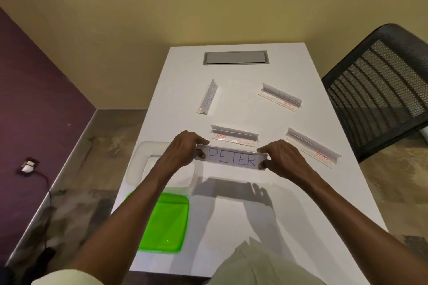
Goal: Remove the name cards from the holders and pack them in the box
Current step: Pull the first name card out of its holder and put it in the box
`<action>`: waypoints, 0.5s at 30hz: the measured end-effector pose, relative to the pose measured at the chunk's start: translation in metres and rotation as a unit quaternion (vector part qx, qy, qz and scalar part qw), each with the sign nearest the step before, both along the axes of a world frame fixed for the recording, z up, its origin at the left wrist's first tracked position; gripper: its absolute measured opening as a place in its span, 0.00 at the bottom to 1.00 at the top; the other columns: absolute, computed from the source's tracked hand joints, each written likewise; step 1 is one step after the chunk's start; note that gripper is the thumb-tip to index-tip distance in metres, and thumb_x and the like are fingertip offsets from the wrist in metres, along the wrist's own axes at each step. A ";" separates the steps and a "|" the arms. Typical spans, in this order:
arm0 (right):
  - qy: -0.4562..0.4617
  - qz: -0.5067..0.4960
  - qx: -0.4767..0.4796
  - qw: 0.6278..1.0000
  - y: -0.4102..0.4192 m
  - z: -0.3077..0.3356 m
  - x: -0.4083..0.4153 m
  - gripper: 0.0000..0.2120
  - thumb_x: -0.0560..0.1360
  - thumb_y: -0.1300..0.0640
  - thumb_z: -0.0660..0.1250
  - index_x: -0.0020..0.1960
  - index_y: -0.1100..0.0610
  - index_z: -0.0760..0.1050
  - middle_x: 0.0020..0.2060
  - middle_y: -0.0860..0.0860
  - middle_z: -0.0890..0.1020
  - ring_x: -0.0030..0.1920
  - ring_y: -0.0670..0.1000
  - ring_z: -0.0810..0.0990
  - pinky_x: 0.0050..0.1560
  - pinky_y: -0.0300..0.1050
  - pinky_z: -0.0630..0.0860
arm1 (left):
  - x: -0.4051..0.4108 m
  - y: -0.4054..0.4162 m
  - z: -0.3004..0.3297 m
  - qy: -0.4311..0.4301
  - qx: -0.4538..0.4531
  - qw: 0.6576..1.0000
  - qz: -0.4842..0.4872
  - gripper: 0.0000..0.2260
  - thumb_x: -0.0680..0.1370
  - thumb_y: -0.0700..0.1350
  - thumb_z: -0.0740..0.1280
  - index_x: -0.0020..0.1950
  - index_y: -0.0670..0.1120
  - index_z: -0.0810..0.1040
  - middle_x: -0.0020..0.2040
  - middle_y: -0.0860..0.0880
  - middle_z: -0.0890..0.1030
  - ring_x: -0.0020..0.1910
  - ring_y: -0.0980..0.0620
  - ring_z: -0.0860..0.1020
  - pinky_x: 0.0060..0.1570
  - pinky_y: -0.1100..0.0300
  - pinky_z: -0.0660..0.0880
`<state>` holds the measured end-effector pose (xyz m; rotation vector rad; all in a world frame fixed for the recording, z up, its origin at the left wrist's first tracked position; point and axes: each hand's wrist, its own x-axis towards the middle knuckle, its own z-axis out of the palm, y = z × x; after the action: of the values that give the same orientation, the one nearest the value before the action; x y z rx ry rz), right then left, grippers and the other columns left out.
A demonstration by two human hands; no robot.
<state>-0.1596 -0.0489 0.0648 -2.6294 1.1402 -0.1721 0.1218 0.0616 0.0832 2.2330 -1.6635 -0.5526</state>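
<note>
A clear holder with a white name card reading PETER (231,158) is held above the table between both hands. My left hand (183,149) pinches its left end and my right hand (281,157) pinches its right end. A holder with a card reading STEPHEN (208,97) stands further back on the white table (266,203). Three more clear holders lie on the table: one at the back right (280,97), one just behind the held card (234,135), and one at the right (312,147). A clear plastic box (141,164) sits under my left forearm.
A green lid (165,222) lies at the table's front left, below the box. A grey cable hatch (235,57) is set in the far end of the table. A black mesh chair (379,85) stands at the right. A socket and cable are on the purple wall at left.
</note>
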 end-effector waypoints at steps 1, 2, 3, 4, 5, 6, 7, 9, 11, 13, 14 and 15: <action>-0.003 0.007 -0.002 1.000 0.004 0.003 0.008 0.19 0.66 0.51 0.74 0.56 0.49 0.82 0.44 0.54 0.85 0.47 0.56 0.79 0.38 0.42 0.66 | 0.007 0.006 0.002 -0.004 0.002 1.000 0.005 0.17 0.71 0.39 0.74 0.58 0.49 0.83 0.53 0.46 0.85 0.57 0.48 0.79 0.50 0.61 0.72; -0.007 0.013 -0.003 1.000 0.009 0.006 0.016 0.18 0.66 0.51 0.74 0.55 0.49 0.82 0.43 0.54 0.84 0.47 0.56 0.79 0.37 0.42 0.65 | 0.014 0.011 0.004 -0.009 0.005 1.000 0.011 0.17 0.70 0.39 0.74 0.58 0.49 0.83 0.52 0.46 0.85 0.56 0.47 0.79 0.49 0.60 0.73; -0.009 0.022 -0.006 1.000 0.012 0.008 0.024 0.17 0.65 0.50 0.74 0.54 0.49 0.82 0.41 0.54 0.84 0.46 0.56 0.79 0.37 0.42 0.63 | 0.021 0.016 0.005 -0.014 0.007 1.000 0.018 0.17 0.70 0.39 0.74 0.58 0.49 0.83 0.52 0.46 0.85 0.55 0.47 0.80 0.48 0.61 0.72; -0.010 0.030 -0.008 0.999 0.017 0.010 0.032 0.15 0.65 0.50 0.74 0.52 0.49 0.82 0.40 0.53 0.84 0.45 0.56 0.79 0.36 0.41 0.63 | 0.028 0.022 0.006 -0.018 0.008 0.999 0.024 0.17 0.70 0.39 0.75 0.58 0.49 0.83 0.52 0.46 0.85 0.54 0.47 0.80 0.46 0.62 0.71; -0.010 0.039 -0.010 0.999 0.021 0.011 0.041 0.14 0.65 0.50 0.74 0.50 0.50 0.82 0.39 0.53 0.83 0.44 0.55 0.79 0.36 0.41 0.63 | 0.036 0.027 0.008 -0.024 0.010 0.999 0.031 0.17 0.70 0.39 0.75 0.58 0.49 0.83 0.52 0.45 0.85 0.54 0.46 0.80 0.46 0.63 0.70; -0.008 0.048 -0.013 0.999 0.025 0.012 0.050 0.13 0.65 0.49 0.73 0.49 0.50 0.82 0.38 0.53 0.83 0.44 0.55 0.79 0.36 0.42 0.64 | 0.043 0.032 0.009 -0.031 0.011 0.999 0.036 0.18 0.69 0.40 0.76 0.58 0.49 0.83 0.53 0.45 0.85 0.54 0.45 0.80 0.46 0.63 0.70; -0.003 0.057 -0.017 0.998 0.030 0.013 0.059 0.13 0.65 0.49 0.73 0.49 0.51 0.82 0.38 0.53 0.83 0.43 0.55 0.78 0.35 0.42 0.66 | 0.051 0.038 0.010 -0.038 0.015 0.998 0.041 0.18 0.69 0.41 0.77 0.58 0.49 0.83 0.53 0.44 0.85 0.55 0.45 0.80 0.46 0.63 0.70; 0.007 0.074 -0.023 0.997 0.039 0.014 0.077 0.13 0.65 0.49 0.72 0.48 0.52 0.82 0.38 0.53 0.83 0.43 0.54 0.78 0.36 0.44 0.70 | 0.068 0.048 0.011 -0.041 0.028 0.997 0.056 0.19 0.68 0.41 0.77 0.58 0.51 0.83 0.53 0.45 0.85 0.55 0.45 0.80 0.45 0.63 0.70; 0.012 0.091 -0.025 0.995 0.048 0.015 0.095 0.12 0.66 0.50 0.72 0.46 0.53 0.81 0.38 0.53 0.83 0.42 0.55 0.79 0.36 0.45 0.72 | 0.084 0.058 0.011 -0.037 0.040 0.996 0.070 0.19 0.67 0.41 0.78 0.58 0.51 0.83 0.54 0.45 0.84 0.55 0.46 0.80 0.45 0.63 0.70; 0.020 0.109 -0.033 0.993 0.056 0.015 0.112 0.10 0.66 0.51 0.72 0.44 0.55 0.80 0.37 0.55 0.82 0.42 0.57 0.79 0.36 0.46 0.72 | 0.098 0.067 0.011 -0.035 0.046 0.995 0.084 0.19 0.66 0.41 0.78 0.57 0.49 0.84 0.55 0.45 0.84 0.54 0.48 0.81 0.44 0.65 0.70; 0.025 0.117 -0.039 0.992 0.059 0.015 0.121 0.10 0.66 0.51 0.72 0.44 0.56 0.80 0.37 0.56 0.82 0.42 0.58 0.79 0.36 0.46 0.71 | 0.105 0.072 0.010 -0.031 0.050 0.994 0.093 0.20 0.66 0.40 0.78 0.57 0.49 0.84 0.54 0.45 0.85 0.51 0.52 0.81 0.43 0.66 0.70; 0.027 0.125 -0.044 0.991 0.062 0.014 0.129 0.10 0.66 0.52 0.72 0.43 0.57 0.79 0.37 0.57 0.82 0.42 0.59 0.79 0.35 0.46 0.70 | 0.113 0.076 0.008 -0.025 0.055 0.993 0.102 0.20 0.66 0.38 0.78 0.57 0.48 0.84 0.52 0.46 0.85 0.46 0.58 0.81 0.41 0.68 0.69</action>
<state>-0.0306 0.0130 0.0791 -2.8416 0.8250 -0.1031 0.2346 0.1373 0.0916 2.4791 -1.4346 -0.5526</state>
